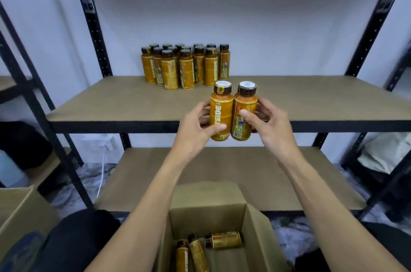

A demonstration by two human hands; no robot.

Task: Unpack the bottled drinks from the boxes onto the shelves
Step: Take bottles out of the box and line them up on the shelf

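Note:
Two orange bottles with dark caps are held upright, side by side, in front of the middle shelf's (111,107) front edge. My left hand (195,126) grips the left bottle (221,111). My right hand (265,120) grips the right bottle (244,113), thumb across its label. A cluster of several like bottles (185,67) stands at the back of that shelf, left of centre. Below me an open cardboard box (253,238) holds three bottles (211,247) lying on their sides.
A bare lower shelf (289,174) runs behind the box. Black steel uprights (95,33) frame the rack. Another cardboard box (20,211) sits at the lower left, and more racking stands on both sides. Crumpled sheeting covers the floor.

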